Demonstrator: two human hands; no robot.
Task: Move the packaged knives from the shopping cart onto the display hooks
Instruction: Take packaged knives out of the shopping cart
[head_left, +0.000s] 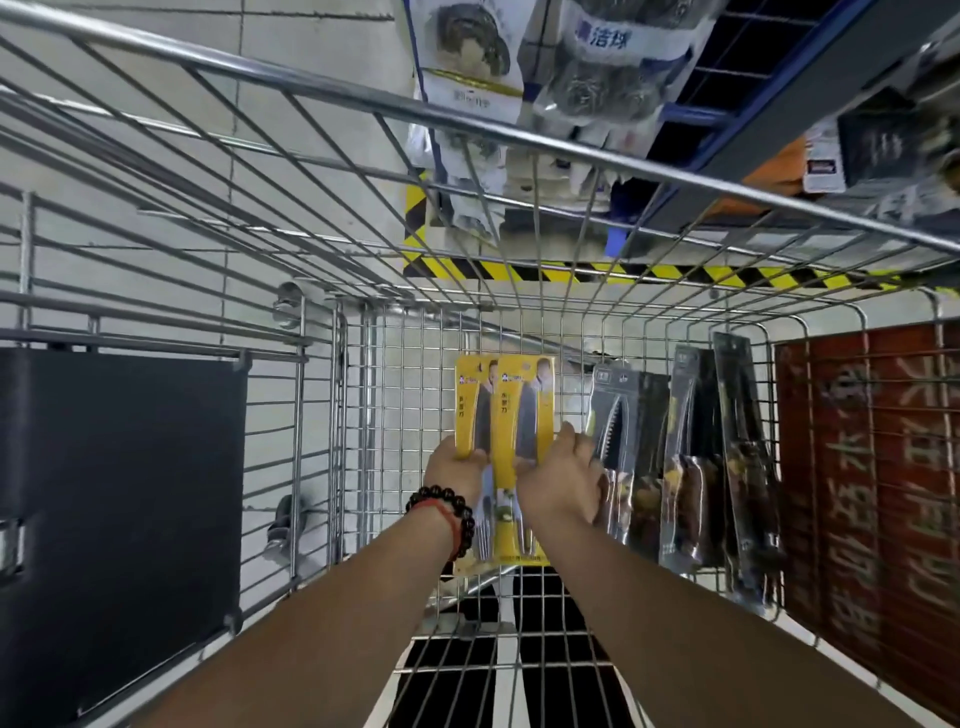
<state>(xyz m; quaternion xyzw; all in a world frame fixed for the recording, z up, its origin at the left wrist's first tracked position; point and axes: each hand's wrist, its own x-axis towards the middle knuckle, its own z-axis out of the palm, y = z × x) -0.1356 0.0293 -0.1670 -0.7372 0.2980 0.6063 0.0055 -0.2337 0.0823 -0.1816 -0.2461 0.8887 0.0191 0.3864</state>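
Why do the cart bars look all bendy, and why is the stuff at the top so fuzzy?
In the head view, the wide-angle lens curves the shopping cart bars near the edges. The hanging packages at the top are smeared by blur. The yellow knife packs held by the left hand and right hand look sharper, and the dark knife packs catch some glare.

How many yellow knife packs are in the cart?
2, side by side: the left pack gripped by the left hand, the right pack by the right hand. More may be hidden behind.
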